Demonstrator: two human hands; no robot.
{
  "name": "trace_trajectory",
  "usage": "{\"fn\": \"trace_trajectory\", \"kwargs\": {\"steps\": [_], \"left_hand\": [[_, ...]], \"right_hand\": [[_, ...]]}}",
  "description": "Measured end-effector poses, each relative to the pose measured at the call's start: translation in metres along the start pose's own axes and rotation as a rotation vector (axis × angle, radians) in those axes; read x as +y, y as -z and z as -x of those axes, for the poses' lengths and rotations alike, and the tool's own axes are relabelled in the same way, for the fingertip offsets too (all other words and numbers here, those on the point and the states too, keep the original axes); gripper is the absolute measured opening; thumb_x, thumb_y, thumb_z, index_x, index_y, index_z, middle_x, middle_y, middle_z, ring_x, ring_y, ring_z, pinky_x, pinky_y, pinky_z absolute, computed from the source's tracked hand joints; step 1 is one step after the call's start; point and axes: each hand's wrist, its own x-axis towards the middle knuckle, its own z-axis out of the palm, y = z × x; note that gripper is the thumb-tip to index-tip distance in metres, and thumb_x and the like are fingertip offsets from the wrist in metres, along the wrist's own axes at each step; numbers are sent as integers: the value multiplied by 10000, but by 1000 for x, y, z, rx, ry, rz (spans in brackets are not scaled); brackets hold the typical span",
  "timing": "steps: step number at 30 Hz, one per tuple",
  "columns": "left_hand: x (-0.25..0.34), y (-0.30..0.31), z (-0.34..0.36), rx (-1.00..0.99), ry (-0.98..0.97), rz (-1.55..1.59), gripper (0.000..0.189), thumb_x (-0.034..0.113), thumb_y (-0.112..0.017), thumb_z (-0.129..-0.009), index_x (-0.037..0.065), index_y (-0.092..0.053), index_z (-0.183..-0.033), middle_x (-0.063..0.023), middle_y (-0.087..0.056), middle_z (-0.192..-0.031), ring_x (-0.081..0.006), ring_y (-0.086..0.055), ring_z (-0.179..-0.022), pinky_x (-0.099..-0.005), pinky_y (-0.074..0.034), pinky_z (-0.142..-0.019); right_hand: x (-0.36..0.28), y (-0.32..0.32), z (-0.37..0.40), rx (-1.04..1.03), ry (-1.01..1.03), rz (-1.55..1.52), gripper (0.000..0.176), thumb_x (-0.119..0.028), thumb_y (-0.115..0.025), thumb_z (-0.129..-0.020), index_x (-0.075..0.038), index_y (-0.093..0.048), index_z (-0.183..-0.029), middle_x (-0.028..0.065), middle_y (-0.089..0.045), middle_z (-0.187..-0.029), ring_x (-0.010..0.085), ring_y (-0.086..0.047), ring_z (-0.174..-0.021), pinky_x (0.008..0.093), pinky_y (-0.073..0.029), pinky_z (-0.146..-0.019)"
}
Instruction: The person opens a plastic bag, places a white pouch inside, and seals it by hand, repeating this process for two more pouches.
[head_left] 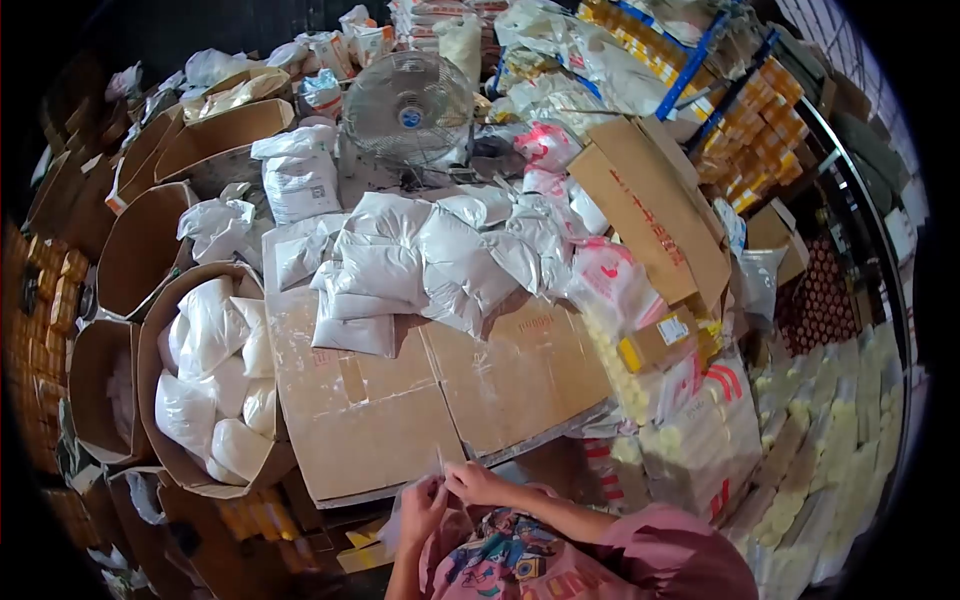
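Observation:
My left hand (422, 508) and my right hand (474, 483) meet close to my chest at the bottom of the view, both pinching the top of a thin clear plastic bag (398, 512) that hangs between them. Just beyond them lies a flattened cardboard sheet (400, 400) serving as a work surface. On its far side sits a heap of sealed white powder bags (420, 262). An open round carton (215, 375) at my left holds more white bags.
A desk fan (410, 108) stands behind the heap. Empty open cartons (140, 250) line the left. A long cardboard box (650, 215) and bags of pale round pieces (690, 440) crowd the right, with stocked shelves (760, 110) behind.

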Motion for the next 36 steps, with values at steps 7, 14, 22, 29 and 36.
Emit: {"fn": "trace_trajectory", "kwargs": {"steps": [7, 14, 22, 29, 36], "left_hand": [[-19, -3, -8, 69, -10, -243, 189, 144, -590, -834, -43, -608, -818, -227, -575, -642, -336, -574, -550, -409, -451, -537], [-31, 38, -26, -205, -176, -577, 148, 111, -555, -837, -22, -593, -784, -255, -595, -739, -444, -586, -723, -499, -478, -641], [-22, 28, -68, -160, -478, -665, 124, 98, -573, -795, -2, -564, -722, -217, -579, -708, -411, -566, -718, -488, -464, -648], [53, 18, -95, 95, -79, -281, 158, 137, -593, -814, 1, -553, -744, -193, -610, -622, -391, -610, -613, -430, -475, -552], [30, 5, -83, 173, -32, -144, 190, 36, -588, -854, -2, -460, -989, -113, -579, -591, -183, -599, -490, -319, -451, -457]], "right_hand": [[-6, 14, 10, -26, -190, 278, 269, -213, -533, -868, 46, -574, -809, 301, -592, -776, 453, -612, -763, 505, -470, -639], [64, 51, -1, -476, -241, 409, 294, -212, -544, -765, 55, -666, -745, 261, -632, -692, 392, -639, -635, 470, -507, -619], [48, 102, -49, -298, -234, 820, 246, -205, -595, -724, 22, -688, -745, 243, -645, -710, 382, -655, -667, 488, -511, -612], [-29, 113, -72, 119, -542, -62, 277, -194, -699, -783, 18, -576, -912, 87, -626, -697, 175, -621, -540, 311, -502, -500], [-14, 63, -61, 311, -475, -373, 391, -149, -761, -711, 20, -537, -983, 55, -615, -728, 129, -604, -569, 286, -471, -464]]}}
